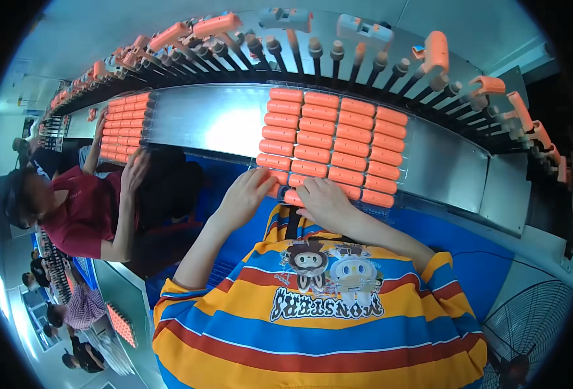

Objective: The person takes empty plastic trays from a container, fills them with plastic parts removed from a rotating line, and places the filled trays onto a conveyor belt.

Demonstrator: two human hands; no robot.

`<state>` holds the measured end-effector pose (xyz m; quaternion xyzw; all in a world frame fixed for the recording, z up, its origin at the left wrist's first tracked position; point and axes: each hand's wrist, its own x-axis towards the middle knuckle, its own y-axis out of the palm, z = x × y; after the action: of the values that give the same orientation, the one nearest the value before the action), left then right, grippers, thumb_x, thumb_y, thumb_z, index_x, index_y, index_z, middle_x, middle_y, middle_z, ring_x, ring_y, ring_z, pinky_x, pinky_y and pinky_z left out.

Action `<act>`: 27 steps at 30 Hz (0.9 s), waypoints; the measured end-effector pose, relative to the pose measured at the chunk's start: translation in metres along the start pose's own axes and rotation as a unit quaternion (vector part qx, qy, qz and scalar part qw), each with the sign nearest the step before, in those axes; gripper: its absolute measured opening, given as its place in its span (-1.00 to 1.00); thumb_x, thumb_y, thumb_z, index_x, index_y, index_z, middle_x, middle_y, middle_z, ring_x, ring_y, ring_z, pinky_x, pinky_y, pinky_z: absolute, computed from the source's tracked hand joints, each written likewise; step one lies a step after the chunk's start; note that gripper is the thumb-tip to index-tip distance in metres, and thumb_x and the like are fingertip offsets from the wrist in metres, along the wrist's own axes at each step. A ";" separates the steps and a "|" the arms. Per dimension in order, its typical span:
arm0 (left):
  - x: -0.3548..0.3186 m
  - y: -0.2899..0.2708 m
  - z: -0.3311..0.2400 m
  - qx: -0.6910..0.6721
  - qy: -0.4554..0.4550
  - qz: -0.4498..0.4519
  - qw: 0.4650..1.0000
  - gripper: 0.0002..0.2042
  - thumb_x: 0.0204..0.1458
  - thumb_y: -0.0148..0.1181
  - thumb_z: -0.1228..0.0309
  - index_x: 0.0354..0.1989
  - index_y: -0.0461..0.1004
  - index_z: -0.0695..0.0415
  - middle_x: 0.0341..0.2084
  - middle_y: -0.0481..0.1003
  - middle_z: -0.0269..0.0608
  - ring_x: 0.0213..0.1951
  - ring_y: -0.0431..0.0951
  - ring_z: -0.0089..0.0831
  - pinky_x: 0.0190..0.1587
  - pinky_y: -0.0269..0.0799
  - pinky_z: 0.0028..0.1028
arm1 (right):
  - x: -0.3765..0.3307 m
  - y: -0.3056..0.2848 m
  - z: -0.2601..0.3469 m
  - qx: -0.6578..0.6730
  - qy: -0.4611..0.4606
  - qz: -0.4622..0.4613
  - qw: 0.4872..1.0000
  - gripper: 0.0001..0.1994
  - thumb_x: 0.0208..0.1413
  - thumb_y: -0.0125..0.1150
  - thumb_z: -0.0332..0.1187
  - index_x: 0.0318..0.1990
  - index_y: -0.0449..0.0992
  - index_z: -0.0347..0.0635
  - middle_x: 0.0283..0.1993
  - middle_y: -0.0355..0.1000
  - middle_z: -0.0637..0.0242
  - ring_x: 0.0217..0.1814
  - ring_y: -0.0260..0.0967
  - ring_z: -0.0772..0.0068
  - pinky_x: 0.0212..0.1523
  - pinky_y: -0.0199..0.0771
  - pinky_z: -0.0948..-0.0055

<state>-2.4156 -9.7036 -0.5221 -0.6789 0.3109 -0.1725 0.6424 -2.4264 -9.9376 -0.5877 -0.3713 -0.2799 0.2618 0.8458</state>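
A clear plastic tray (pixel 400 185) lies in front of me, filled with columns of oblong orange plastic casings (pixel 354 137). At the tray's near left corner, my left hand (pixel 242 196) is closed with thumb and fingers on one orange casing (pixel 275 188), whose end is partly covered. Beside it, my right hand (pixel 327 204) bends over the near edge of the tray. Its fingers and thumb close around the end of another orange casing (pixel 291 197) in the nearest row. My fingers hide parts of the neighbouring casings.
A metal bench (pixel 199 123) runs under the tray. Behind it stands a long curved row of black posts, some carrying orange or grey parts (pixel 437 52). To my left, a person in a dark red shirt (pixel 82 207) reaches toward another filled tray (pixel 125 126). A fan (pixel 529 330) stands at lower right.
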 end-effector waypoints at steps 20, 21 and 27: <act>0.204 -0.062 -0.091 -0.118 0.251 -0.265 0.924 -0.51 -0.16 0.27 0.57 0.05 0.37 0.21 -0.01 0.36 0.05 0.00 0.40 -0.02 0.02 0.38 -0.21 | -0.093 -0.222 -0.119 -0.204 0.294 -0.405 0.841 -0.81 0.07 0.21 -0.31 -0.33 0.51 -0.28 -0.41 0.44 0.18 -0.33 0.41 0.19 -0.30 0.37 0.31; 0.226 -0.068 -0.096 -0.140 0.247 -0.286 0.915 -0.59 -0.14 0.27 0.58 -0.04 0.40 0.25 -0.14 0.42 0.04 -0.08 0.43 -0.05 -0.07 0.40 -0.23 | -0.089 -0.237 -0.124 -0.126 0.344 -0.423 0.829 -0.76 0.10 0.19 -0.24 -0.36 0.52 -0.29 -0.47 0.44 0.21 -0.41 0.40 0.26 -0.34 0.36 0.33; 0.339 -0.096 -0.095 -0.269 0.059 -0.315 0.908 -0.70 0.13 0.08 0.27 -0.30 0.47 0.35 -0.55 0.49 0.00 -0.51 0.54 -0.24 -0.42 0.41 -0.34 | -0.047 -0.290 -0.159 -0.020 0.438 -0.330 0.836 -0.58 0.08 0.21 -0.01 -0.46 0.53 -0.26 -0.56 0.47 0.34 -0.59 0.32 0.59 -0.51 0.27 0.52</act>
<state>-2.2035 -9.9961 -0.4727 -0.8769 0.1534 -0.3156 0.3285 -2.2853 -10.2148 -0.4659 -0.3499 0.0085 -0.2284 0.9085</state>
